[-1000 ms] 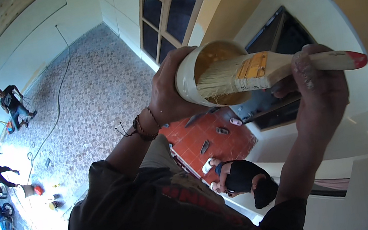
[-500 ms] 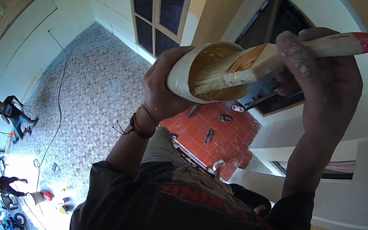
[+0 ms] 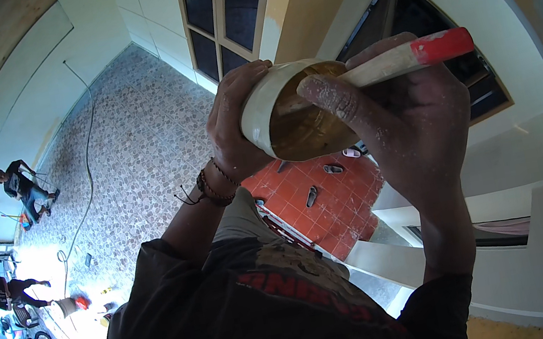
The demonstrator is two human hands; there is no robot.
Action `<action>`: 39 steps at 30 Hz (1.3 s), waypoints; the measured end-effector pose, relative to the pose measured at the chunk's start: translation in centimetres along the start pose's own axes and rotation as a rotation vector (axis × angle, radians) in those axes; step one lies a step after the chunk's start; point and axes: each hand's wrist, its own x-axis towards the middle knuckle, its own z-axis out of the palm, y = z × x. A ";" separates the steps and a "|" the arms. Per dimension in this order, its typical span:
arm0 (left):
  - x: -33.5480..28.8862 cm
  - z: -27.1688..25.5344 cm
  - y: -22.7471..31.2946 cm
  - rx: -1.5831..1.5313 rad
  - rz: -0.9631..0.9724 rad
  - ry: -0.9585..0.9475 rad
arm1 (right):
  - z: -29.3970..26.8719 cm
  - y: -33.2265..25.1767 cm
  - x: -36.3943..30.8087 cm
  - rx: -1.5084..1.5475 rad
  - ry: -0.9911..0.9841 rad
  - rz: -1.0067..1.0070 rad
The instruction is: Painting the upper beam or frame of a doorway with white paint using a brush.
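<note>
My left hand (image 3: 233, 118) is wrapped round the outside of a pale round paint pot (image 3: 256, 117), tilted so its mouth faces right. The inside is coated with yellowish-tan paint. In my right hand (image 3: 413, 108) is a paintbrush (image 3: 398, 62) with a pale handle and a red end, gripped between thumb and fingers. Its bristle end reaches down inside the pot, and the bristles are hidden behind my thumb and the rim. White specks of dried material cover my right thumb and fingers.
Below lies a red tiled floor (image 3: 309, 217) with sandals (image 3: 311, 196) on it. A pebble-patterned floor (image 3: 126, 129) stretches left, crossed by a hose (image 3: 86, 148). One person (image 3: 24, 185) sits by the wall; another (image 3: 13, 292) is near a bucket (image 3: 63, 308). Windows (image 3: 226, 14) stand ahead.
My right hand has moved left and pushed the brush deeper into the pot, so its bristles are now hidden. The pot has shifted slightly left.
</note>
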 end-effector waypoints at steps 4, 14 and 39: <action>0.1 0.2 0.3 0.046 0.030 0.026 | 0.0 0.2 -0.6 -0.012 -0.024 0.004; -0.4 0.4 0.0 -0.007 0.036 0.049 | -0.1 -0.5 -0.5 -0.266 -0.149 -0.052; 1.4 0.2 0.1 -0.038 0.104 -0.047 | -3.5 -2.3 3.1 -0.176 -0.457 -0.161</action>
